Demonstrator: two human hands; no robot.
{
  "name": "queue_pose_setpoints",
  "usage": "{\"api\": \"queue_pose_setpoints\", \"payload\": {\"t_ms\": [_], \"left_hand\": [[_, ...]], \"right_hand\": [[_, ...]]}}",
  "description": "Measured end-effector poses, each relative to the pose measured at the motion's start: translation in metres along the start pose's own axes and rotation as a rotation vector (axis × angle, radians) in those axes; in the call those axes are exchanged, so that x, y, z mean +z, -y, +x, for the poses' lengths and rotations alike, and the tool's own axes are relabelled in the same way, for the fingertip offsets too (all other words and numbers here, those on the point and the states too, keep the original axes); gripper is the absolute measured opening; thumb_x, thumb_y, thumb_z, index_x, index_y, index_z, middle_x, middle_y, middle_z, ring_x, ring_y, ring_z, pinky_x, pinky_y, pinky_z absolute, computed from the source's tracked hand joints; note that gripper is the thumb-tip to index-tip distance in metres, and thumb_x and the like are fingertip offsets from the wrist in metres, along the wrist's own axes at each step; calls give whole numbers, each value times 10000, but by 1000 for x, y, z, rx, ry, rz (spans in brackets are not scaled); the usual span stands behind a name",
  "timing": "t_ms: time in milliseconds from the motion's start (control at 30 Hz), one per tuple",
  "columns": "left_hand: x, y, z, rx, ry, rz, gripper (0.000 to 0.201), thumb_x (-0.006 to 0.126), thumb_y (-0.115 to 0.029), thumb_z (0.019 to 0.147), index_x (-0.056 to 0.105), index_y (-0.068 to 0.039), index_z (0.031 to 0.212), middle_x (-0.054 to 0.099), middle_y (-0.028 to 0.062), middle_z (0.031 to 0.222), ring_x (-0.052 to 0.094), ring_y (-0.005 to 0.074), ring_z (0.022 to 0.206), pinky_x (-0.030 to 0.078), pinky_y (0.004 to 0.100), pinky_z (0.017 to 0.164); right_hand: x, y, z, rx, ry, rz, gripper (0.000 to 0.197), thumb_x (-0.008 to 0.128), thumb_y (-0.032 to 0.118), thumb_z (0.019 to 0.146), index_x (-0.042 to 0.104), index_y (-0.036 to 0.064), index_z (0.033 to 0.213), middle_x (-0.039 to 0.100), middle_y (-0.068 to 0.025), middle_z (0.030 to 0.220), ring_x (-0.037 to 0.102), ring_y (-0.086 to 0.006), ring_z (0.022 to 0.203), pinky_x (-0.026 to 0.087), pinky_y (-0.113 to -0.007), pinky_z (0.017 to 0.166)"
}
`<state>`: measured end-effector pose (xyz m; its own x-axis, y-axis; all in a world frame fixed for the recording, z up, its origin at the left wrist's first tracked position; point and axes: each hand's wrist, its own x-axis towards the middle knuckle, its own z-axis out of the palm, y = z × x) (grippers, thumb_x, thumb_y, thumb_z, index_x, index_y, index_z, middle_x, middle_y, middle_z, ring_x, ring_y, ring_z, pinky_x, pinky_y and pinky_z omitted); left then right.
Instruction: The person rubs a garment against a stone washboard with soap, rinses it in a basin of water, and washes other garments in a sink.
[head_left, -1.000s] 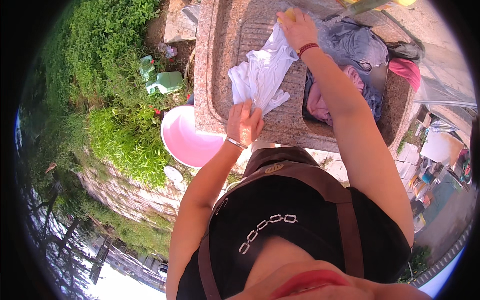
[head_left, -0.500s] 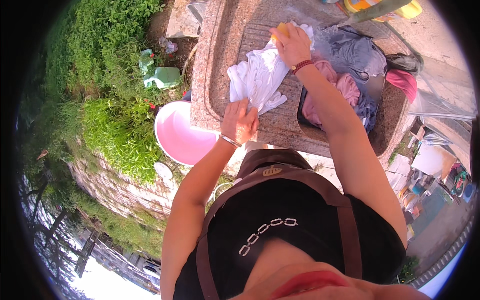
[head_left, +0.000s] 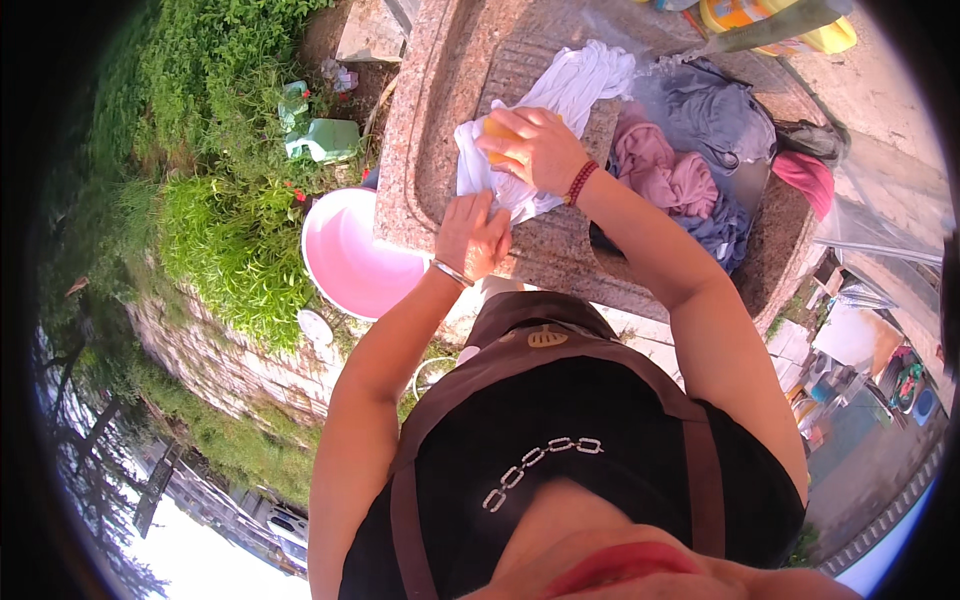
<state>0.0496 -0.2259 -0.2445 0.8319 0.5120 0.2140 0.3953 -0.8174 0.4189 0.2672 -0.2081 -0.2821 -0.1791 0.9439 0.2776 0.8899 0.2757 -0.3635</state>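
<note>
One white cloth (head_left: 588, 78) lies on the stone surface (head_left: 408, 160), toward its left edge, partly hidden by the right hand (head_left: 543, 150), whose fingers grip one yellow block (head_left: 496, 138). The left hand (head_left: 472, 238) rests on the cloth near the front-left corner; whether its fingers pinch, I cannot tell. Beyond that corner sits one pink basin (head_left: 352, 262).

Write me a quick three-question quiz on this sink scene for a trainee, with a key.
1. True or false: the right hand holds a yellow block at the white cloth.
2. Where is the pink basin relative to the stone sink? a) beyond its left edge; b) beyond its right edge; c) inside it.
3. What is worn on the wrist of the left hand?

Key: 1. True. 2. a. 3. A silvery bangle.
</note>
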Motion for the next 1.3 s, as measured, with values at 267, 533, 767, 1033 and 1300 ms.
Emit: {"api": "queue_pose_setpoints", "payload": {"t_ms": [267, 533, 767, 1033, 1300], "left_hand": [[0, -6, 0, 0, 21, -22, 266, 689, -122, 659, 633, -56, 910, 564, 204, 1085, 549, 357, 932, 441, 446, 823], [0, -2, 3, 13, 5, -15, 279, 685, -127, 662, 613, -45, 919, 550, 194, 1071, 549, 348, 933, 439, 450, 810], [4, 0, 0, -83, -134, 31, 524, 712, -186, 671, 476, 46, 1077, 511, 218, 1088, 526, 389, 948, 441, 465, 793], [14, -3, -2, -275, -180, 78, 682, 750, -272, 675, 418, 96, 1144, 447, 251, 1137, 500, 422, 1019, 458, 462, 869], [13, -5, -6, -346, -166, 8, 757, 764, -271, 642, 382, 69, 1201, 425, 252, 1236, 483, 430, 1093, 463, 462, 893]], "right_hand": [[-13, -104, 12, 519, -252, -349, 441, 649, 207, 801, 591, 341, 1217, 551, -41, 1213, 539, -309, 1046, 419, -451, 891], [-12, -96, -2, 452, -215, -280, 401, 658, 309, 812, 592, 349, 1207, 521, -64, 1231, 505, -278, 1086, 407, -439, 905], [4, 39, -6, 375, -159, -10, 372, 650, 314, 834, 607, 298, 1204, 520, -72, 1228, 502, -280, 1079, 363, -425, 946], [-7, -23, -4, 68, -112, -178, 337, 605, 350, 877, 599, 333, 1213, 564, -42, 1154, 514, -248, 1091, 383, -409, 896], [-3, 89, -28, 284, -43, 73, 442, 628, 323, 848, 545, 338, 1281, 537, -56, 1186, 507, -290, 1064, 382, -417, 949]]}}
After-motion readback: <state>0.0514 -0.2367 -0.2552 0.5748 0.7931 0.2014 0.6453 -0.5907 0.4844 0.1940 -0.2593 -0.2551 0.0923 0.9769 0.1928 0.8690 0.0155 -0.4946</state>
